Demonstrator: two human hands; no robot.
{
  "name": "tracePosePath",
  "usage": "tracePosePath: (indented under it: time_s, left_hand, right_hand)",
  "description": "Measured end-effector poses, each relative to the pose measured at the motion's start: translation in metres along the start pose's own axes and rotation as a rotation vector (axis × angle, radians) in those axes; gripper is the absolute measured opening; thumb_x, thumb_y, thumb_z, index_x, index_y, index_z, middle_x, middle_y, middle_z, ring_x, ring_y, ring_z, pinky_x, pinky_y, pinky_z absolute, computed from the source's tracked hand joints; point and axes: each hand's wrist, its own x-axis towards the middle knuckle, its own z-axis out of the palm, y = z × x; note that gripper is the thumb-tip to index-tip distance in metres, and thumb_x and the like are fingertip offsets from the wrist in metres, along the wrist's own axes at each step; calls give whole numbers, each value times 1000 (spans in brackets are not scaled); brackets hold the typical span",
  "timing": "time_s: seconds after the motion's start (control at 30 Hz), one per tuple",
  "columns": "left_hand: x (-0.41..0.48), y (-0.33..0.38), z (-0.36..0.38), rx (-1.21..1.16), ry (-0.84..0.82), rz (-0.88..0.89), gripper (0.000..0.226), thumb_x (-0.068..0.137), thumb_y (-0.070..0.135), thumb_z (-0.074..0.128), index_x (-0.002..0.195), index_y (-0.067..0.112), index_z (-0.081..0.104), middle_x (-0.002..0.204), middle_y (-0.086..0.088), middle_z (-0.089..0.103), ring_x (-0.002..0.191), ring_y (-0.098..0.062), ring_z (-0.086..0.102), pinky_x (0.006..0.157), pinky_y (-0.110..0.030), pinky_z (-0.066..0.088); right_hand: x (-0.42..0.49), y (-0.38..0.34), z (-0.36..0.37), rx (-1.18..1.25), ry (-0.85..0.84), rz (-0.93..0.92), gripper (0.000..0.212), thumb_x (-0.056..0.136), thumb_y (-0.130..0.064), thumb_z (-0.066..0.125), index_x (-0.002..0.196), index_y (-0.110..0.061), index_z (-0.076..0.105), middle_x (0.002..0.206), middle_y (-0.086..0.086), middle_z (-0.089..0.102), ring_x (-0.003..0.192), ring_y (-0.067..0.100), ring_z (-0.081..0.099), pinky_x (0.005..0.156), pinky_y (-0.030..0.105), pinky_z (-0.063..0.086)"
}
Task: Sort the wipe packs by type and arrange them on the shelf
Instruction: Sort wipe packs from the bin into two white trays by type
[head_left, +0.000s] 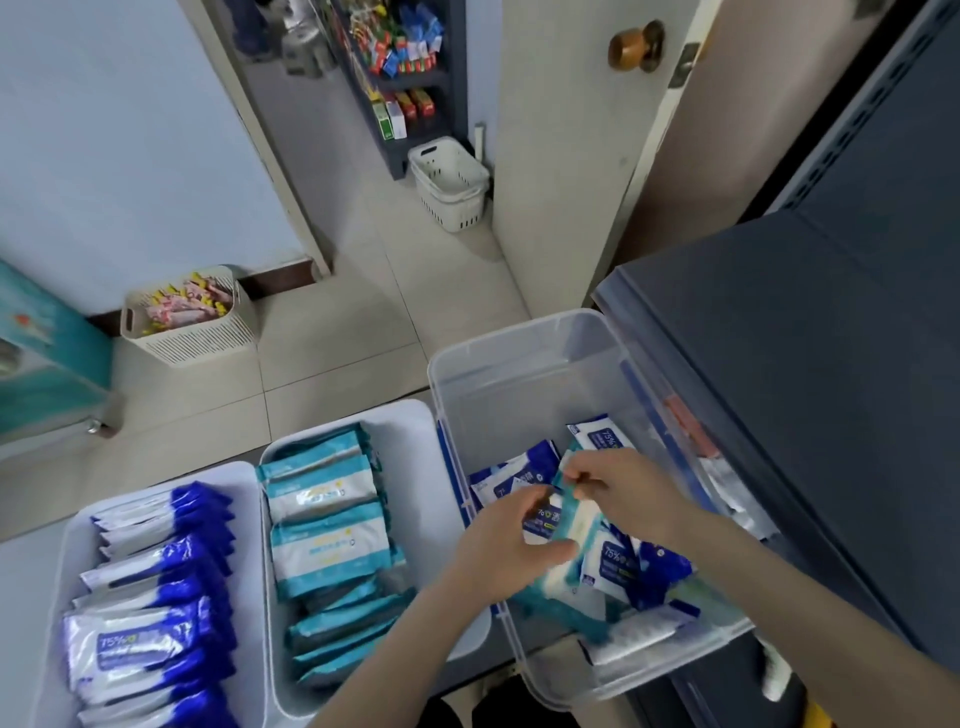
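Observation:
A clear plastic bin (519, 364) holds mixed wipe packs, dark blue ones (644, 561) and teal ones. Over it, my left hand (498, 545) and my right hand (623, 493) both grip a teal-and-white wipe pack (574, 525), the right pinching its upper end, the left curled round its lower side. To the left, a white tray (415, 431) is filled with a row of teal packs (327, 525). Farther left, another white tray (72, 545) holds a row of dark blue packs (156, 613).
A dark grey shelf (779, 374) runs along the right, beside the bin. On the tiled floor stand a beige basket (208, 338) of snack packets and an empty white basket (452, 182). A stocked rack (405, 78) is beyond the doorway.

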Motion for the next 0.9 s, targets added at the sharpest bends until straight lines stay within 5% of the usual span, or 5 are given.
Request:
tracePosePath:
  time_s: [0.13, 0.27, 0.43, 0.67, 0.9]
  left_hand:
    - [8, 1, 2, -92, 84, -120, 11, 92, 23, 53, 82, 18, 53, 69, 5, 54, 57, -8, 49, 53, -16, 38]
    - [4, -9, -7, -486, 250, -294, 7, 90, 16, 56, 87, 12, 61, 90, -14, 69, 76, -21, 64, 73, -39, 54]
    - [-2, -13, -18, -749, 335, -336, 14, 93, 11, 58, 95, 23, 64, 96, -2, 74, 89, -22, 70, 81, -40, 58]
    - [-7, -11, -22, -810, 438, -366, 16, 95, 11, 55, 102, 25, 60, 95, 6, 71, 84, -12, 68, 62, -21, 51]
    - [-7, -8, -14, -939, 447, -351, 18, 96, 13, 55, 112, 22, 54, 109, 0, 68, 93, -14, 67, 70, -25, 54]
  right_hand:
    - [23, -4, -3, 265, 179, 51, 14, 89, -11, 59, 86, -21, 67, 81, -12, 67, 78, 6, 61, 75, 22, 47]
    - [39, 31, 30, -116, 135, 226, 19, 92, -16, 53, 107, -17, 64, 108, 1, 68, 98, 22, 61, 78, 33, 49]
    - [31, 52, 78, -489, 40, 125, 55, 80, 1, 60, 130, -14, 44, 130, 1, 47, 112, 22, 48, 86, 30, 44]
    - [33, 51, 71, -535, 144, 158, 34, 86, -5, 51, 115, -21, 59, 101, 1, 66, 91, 20, 60, 74, 30, 46]
    - [13, -17, 34, 54, 534, 157, 29, 84, -12, 64, 109, -25, 69, 66, -2, 66, 56, 13, 57, 53, 29, 49]
